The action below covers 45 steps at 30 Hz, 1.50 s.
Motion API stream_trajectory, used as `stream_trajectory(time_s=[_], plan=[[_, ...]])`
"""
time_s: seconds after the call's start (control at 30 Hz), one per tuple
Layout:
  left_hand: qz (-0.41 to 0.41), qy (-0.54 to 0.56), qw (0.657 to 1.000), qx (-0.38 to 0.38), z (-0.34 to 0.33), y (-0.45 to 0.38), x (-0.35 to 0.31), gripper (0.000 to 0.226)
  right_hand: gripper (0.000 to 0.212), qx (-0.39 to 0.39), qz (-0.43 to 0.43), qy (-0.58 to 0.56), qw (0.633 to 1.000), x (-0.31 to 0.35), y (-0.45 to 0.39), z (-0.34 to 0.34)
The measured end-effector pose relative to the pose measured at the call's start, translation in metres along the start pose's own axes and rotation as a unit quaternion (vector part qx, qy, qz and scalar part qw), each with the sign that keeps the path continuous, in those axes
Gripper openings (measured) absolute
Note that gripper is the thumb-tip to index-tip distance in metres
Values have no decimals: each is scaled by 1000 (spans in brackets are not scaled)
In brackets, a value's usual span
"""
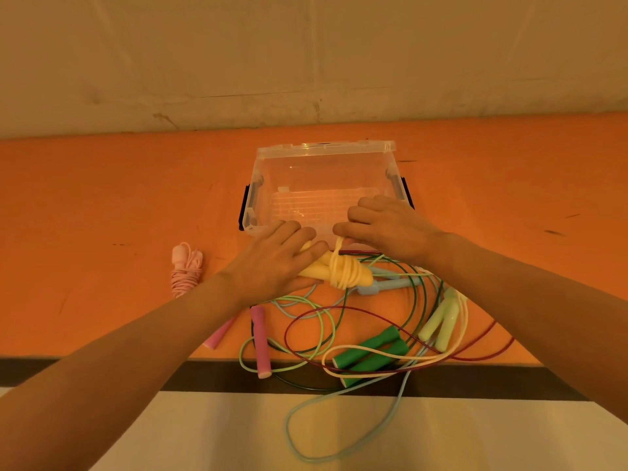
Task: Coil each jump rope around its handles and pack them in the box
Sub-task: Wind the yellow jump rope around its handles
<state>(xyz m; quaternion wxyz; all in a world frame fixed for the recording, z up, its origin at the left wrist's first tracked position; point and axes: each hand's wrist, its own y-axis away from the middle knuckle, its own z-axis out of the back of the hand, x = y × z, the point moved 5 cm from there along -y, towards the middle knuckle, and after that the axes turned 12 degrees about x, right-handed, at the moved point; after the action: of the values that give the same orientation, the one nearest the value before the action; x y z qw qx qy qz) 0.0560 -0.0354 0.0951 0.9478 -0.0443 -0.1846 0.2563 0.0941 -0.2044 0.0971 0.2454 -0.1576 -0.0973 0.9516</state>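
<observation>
Hands mid-wrap: left hand grips yellow handles, right hand pinches yellow cord, just near of box. Risk: slack tail snags tangled ropes; coil loosens.

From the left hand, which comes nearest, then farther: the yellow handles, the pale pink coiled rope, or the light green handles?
1. Yellow jump-rope handles, gripped in the left hand.
2. Pale pink coiled rope, to its left.
3. Light green handles, far right.

Yellow rope, green handles, clear box, orange table
</observation>
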Motion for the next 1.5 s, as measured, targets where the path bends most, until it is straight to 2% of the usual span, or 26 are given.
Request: stream_trajectory(time_s=[0.2,0.37,0.53,0.63,0.73,0.77,0.87,1.0,1.07,1.17,1.23,1.3,1.37,1.5], plan=[[39,12,999,-27,-2,10,13,48,25,15,-28,-24,999,-5,7,-1],[24,26,999,-20,-5,11,10,46,18,16,-8,-3,1000,-6,6,-3],[-6,49,997,-51,5,11,7,44,23,35,3,-9,999,-3,4,-7],[2,71,995,-76,13,14,12,47,25,10,-34,-9,999,-9,8,-7],[25,96,989,-109,26,17,21,51,56,17,-73,-38,996,-15,9,-11],[32,107,987,-118,30,17,22,52,57,18,-77,-51,996,-15,7,-10],[54,139,979,-139,37,16,24,53,41,5,-117,-110,987,-21,-2,-5],[26,129,985,-109,28,18,20,53,42,34,-128,-98,986,-26,0,-19],[-9,129,988,-84,22,20,9,52,50,41,-110,-83,990,-25,0,-24],[-37,137,987,-69,23,20,-6,51,43,47,-66,-72,994,-19,1,-29],[-10,153,984,-90,28,22,-2,51,49,67,-74,-102,990,-19,7,-35],[57,183,973,-131,33,25,12,51,67,88,-135,-152,975,-25,17,-41],[135,204,955,-166,34,30,28,50,76,95,-188,-175,962,-32,25,-43],[240,227,921,-206,28,32,45,48,89,90,-170,-133,972,-23,13,-35]])
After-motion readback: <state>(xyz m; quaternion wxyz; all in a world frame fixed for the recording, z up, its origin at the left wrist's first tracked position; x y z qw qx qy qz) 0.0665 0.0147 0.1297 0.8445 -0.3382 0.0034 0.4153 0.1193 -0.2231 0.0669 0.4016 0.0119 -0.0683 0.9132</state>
